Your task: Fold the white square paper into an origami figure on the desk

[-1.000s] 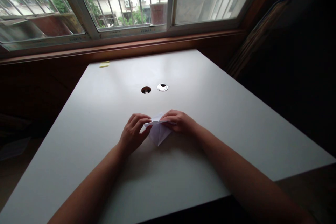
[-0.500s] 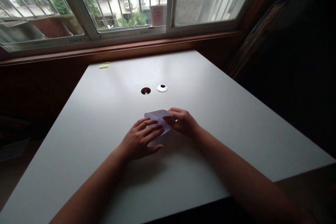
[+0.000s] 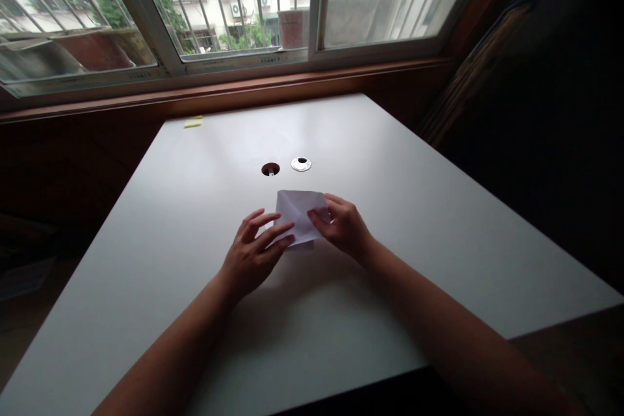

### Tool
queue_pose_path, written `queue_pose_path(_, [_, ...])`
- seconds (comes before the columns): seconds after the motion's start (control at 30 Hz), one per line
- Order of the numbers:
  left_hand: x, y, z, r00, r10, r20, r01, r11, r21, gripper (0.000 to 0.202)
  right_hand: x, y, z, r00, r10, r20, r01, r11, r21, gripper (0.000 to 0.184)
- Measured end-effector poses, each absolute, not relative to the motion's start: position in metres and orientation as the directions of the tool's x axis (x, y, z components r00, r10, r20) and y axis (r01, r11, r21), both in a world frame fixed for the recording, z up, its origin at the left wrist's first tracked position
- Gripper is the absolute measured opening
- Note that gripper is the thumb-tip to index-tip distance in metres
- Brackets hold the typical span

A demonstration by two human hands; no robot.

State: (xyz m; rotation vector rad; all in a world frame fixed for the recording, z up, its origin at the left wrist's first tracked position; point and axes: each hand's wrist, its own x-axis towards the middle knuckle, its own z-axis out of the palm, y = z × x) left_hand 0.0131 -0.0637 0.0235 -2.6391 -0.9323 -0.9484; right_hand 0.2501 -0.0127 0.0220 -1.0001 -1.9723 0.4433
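A folded piece of white paper [image 3: 298, 208], roughly square with creases across it, is held just above the white table [image 3: 195, 227]. My right hand [image 3: 344, 224] pinches its right edge, thumb on the near face and fingers behind. On the paper's left side, my left hand [image 3: 256, 247] has its fingers spread, the tips resting against or just over the sheet. A lower flap or layer of the paper shows beneath its bottom edge. The thumb of my left hand is hidden.
Beyond the paper, the tabletop has a round cable hole [image 3: 270, 169] and beside it a silver grommet cover [image 3: 301, 164]. A yellow sticky note [image 3: 194, 121] lies at the far left corner. A barred window [image 3: 234, 6] stands behind the table.
The paper has been turned and tilted up, so more of its face shows. My left hand has drawn slightly left, its thumb now out of sight; my right hand keeps its pinch.
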Motion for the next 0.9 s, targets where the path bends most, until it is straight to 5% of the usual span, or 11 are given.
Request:
queue_pose_path(0.27, [0.009,-0.061,0.020,0.515,0.535,0.670,0.673,-0.736,0.070,0.031,0.256,-0.012,0.025,-0.180,0.819,0.545,0.460,0.560,-0.689,0.017])
queue_pose_path(0.47, [0.009,-0.062,0.023,0.537,0.534,0.654,0.686,-0.727,0.030,0.032,0.254,-0.015,0.027,-0.319,0.774,0.547,0.421,0.633,-0.650,0.022])
queue_pose_path(0.7, [0.006,-0.061,0.016,0.575,0.610,0.546,0.678,-0.728,0.099,0.019,0.254,-0.022,0.028,-0.402,0.761,0.509,0.463,0.648,-0.605,0.004])
queue_pose_path(0.9, [0.005,-0.059,0.014,0.676,0.546,0.495,0.556,-0.819,0.142,0.028,0.254,-0.024,0.033,-0.465,0.665,0.585,0.367,0.746,-0.556,0.058])
